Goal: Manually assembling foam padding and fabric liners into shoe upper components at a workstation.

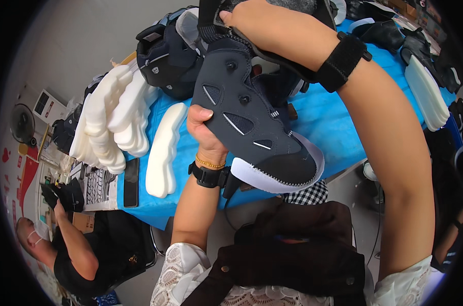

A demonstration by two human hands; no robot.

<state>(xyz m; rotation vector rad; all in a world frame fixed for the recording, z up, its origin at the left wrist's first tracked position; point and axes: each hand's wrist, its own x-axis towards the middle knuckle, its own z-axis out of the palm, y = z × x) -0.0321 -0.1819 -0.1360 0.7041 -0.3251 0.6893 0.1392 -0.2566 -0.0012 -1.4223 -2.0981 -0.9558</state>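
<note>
A dark navy padded fabric piece (218,102) hangs tilted in front of me; it has mesh windows, round black studs and a white strap curving round its lower end. My left hand (205,130) grips its left edge, thumb across the front and the other fingers mostly hidden behind. At the top, my right hand (244,18) reaches over to the piece's black upper part, a fingertip bent against it; most of its fingers are hidden. Beside my left hand, a single white wavy foam pad (165,153) lies on the blue table cover (338,132).
Stacked white foam pads (106,109) stand at the left, near a dark phone-like slab (132,182). Another dark padded piece (170,61) sits behind. More white pads (425,94) and black pieces (382,33) lie at the right. A masked person (81,250) sits at the lower left.
</note>
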